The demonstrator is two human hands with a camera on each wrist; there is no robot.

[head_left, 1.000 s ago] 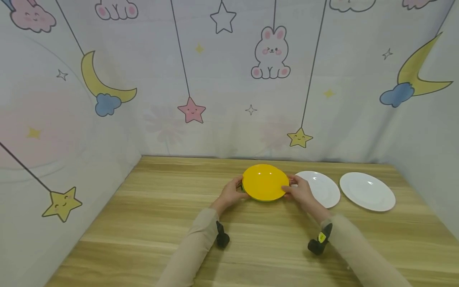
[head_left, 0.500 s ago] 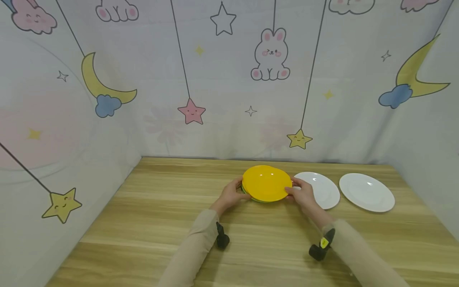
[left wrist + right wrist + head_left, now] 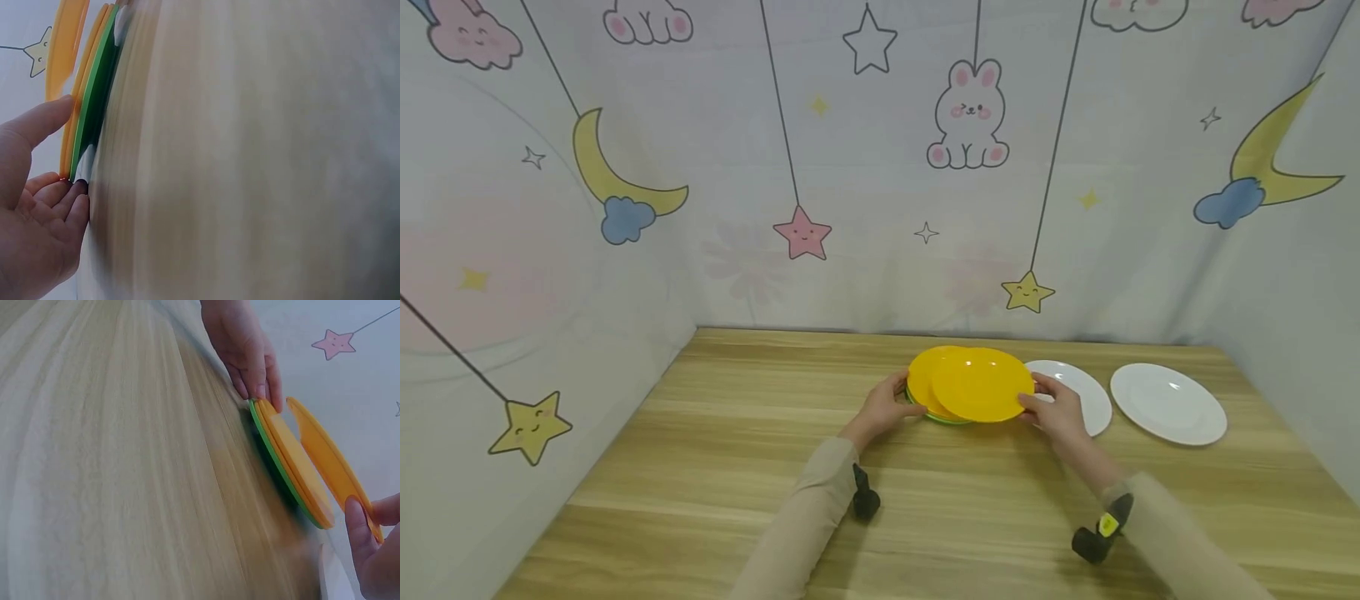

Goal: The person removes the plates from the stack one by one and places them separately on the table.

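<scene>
My right hand (image 3: 1060, 414) pinches the right rim of a yellow plate (image 3: 982, 385), thumb on its upper face. That plate is lifted off and overlaps a stack in the head view; the right wrist view shows a gap between them. Below it lie more yellow plates (image 3: 292, 456) on top of a green plate (image 3: 275, 453). My left hand (image 3: 883, 407) holds the left edge of this stack. In the left wrist view its thumb lies against the yellow rims (image 3: 78, 115), and the fingers curl in at the lower edge.
Just right of the stack, a white plate (image 3: 1078, 396) lies on the wood-grain table (image 3: 737, 467), partly hidden by my right hand. Farther right is a second white plate (image 3: 1168, 403). A printed cloth (image 3: 865, 167) hangs behind the table and along its sides.
The top yellow plate has slid right and come up off the stack in my right hand, uncovering another yellow plate. My left hand has stayed at the stack's left edge.
</scene>
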